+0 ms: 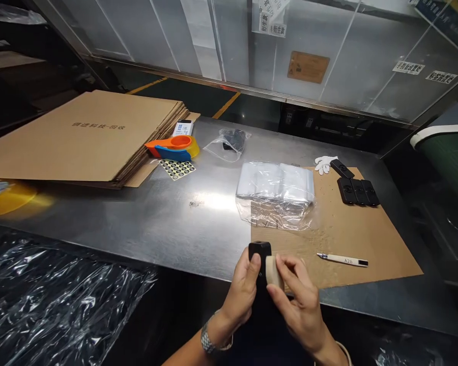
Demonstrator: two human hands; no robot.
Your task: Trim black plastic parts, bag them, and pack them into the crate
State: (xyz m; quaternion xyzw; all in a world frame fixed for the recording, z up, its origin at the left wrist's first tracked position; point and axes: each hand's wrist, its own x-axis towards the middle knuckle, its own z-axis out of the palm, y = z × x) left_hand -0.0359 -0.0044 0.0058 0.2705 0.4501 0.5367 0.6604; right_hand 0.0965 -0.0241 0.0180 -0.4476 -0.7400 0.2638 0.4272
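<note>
My left hand (pixel 242 287) is closed around a black rectangular device (pixel 260 249), its thumb along the device's face. Pinched in the fingers of my right hand (pixel 299 295) is a beige rounded piece (pixel 274 273), held against or just beside the device's right side. Both hands are at the table's front edge. Behind them lies a stack of clear plastic bags (pixel 277 185). A white craft knife (pixel 343 260) marked A26 rests on the brown cardboard sheet (pixel 381 244). Several black devices (pixel 358 192) sit at that sheet's far right, near a white glove (pixel 324 164).
Flattened cardboard boxes (pixel 87 132) are stacked at the left of the metal table (pixel 198 229). Beside them are an orange and blue tape dispenser (pixel 175 147), a sticker sheet (pixel 177 169) and a clear bag with black items (pixel 232 141). Black plastic film (pixel 61 300) lies lower left.
</note>
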